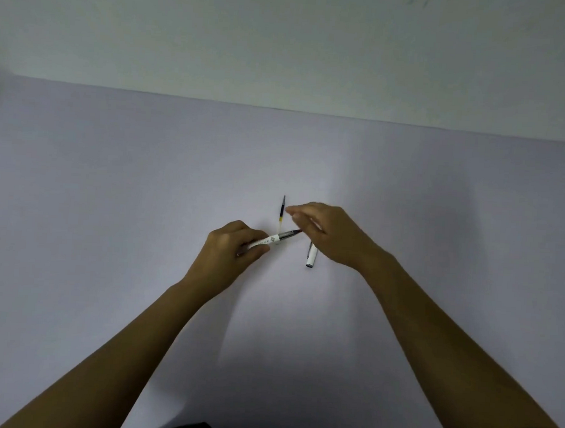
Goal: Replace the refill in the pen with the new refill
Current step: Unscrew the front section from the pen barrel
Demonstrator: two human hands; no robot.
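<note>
Head view: left hand (230,253) grips the white pen (274,239) by its barrel, tip pointing right, above the pale bench (110,186). Right hand (326,233) hovers w/ fingers loosely curled, holding nothing visible. Refill (282,212) lies just beyond; pen cap (311,257) partly under right hand.

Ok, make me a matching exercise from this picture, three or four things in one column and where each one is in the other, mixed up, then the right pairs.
Things:
1. pen
2. refill
3. pen cap
4. right hand

Places or states:
A. lying on the table partly under the right hand
B. held in the left hand, tip pointing right
C. lying alone on the table beyond the pen
D. hovering above the cap, fingers near the pen tip

Pairs: 1-B, 2-C, 3-A, 4-D
</note>
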